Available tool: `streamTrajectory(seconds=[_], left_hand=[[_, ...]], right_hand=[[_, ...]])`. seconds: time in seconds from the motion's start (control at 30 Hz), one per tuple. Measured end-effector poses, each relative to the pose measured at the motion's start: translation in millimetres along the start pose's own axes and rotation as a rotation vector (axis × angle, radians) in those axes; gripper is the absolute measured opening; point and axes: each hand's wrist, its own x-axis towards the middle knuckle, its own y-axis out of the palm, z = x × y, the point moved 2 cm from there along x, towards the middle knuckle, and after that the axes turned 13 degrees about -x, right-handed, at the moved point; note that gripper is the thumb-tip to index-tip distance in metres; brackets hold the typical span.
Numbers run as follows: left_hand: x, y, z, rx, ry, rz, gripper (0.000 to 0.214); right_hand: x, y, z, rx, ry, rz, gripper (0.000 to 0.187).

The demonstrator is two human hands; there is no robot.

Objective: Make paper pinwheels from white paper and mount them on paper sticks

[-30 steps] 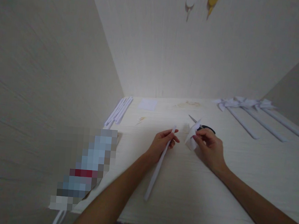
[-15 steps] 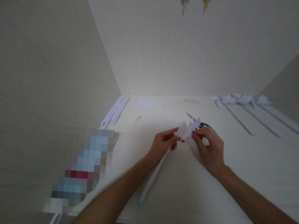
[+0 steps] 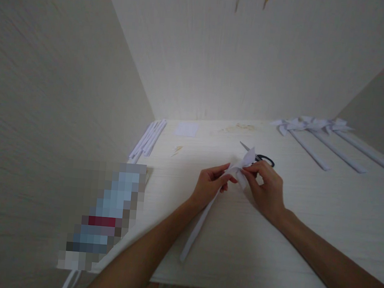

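My left hand (image 3: 212,183) pinches a rolled white paper stick (image 3: 198,231) near its upper end, and the stick slants down toward the table's front edge. Between finger and thumb, my right hand (image 3: 264,183) grips a folded white paper piece (image 3: 249,157) with pointed, petal-like ends. This piece meets the top of the stick; whether it is fastened there I cannot tell. Behind my right hand lie scissors (image 3: 265,159) with black handles, their blades pointing to the upper left.
At the right rest several paper pinwheel-like pieces on sticks (image 3: 311,149). A bundle of white paper rolls (image 3: 149,138) lies at the back left, beside a white paper square (image 3: 186,129). A blurred bluish object (image 3: 113,209) stands along the left edge. Walls enclose the white table (image 3: 304,241).
My right hand has moved slightly left, bringing the folded paper piece from beside the stick's top onto it. More of the scissors' handles now shows.
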Motion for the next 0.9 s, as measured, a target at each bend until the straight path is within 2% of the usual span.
streamTrajectory(seconds=[0.1, 0.27, 0.47, 0.7, 0.9], left_hand=[[-1.2, 1.6, -1.6, 0.076, -0.007, 0.011, 0.014], [-2.0, 2.7, -3.8, 0.096, -0.004, 0.007, 0.014], [-1.8, 1.5, -4.4, 0.110, -0.014, 0.002, 0.011], [2.3, -3.7, -1.3, 0.012, -0.062, 0.021, 0.023], [0.1, -1.0, -7.7, -0.041, -0.105, -0.011, 0.015]], right_hand=[[-0.2, 0.4, -0.8, -0.019, 0.005, 0.026, 0.011], [-1.1, 2.9, -2.1, -0.020, 0.016, 0.083, 0.010], [-1.8, 4.3, -2.3, 0.014, 0.016, 0.077, 0.009], [2.1, 1.6, 2.2, 0.028, 0.009, 0.006, 0.007], [3.8, -4.0, 3.9, 0.009, 0.001, -0.074, 0.007]])
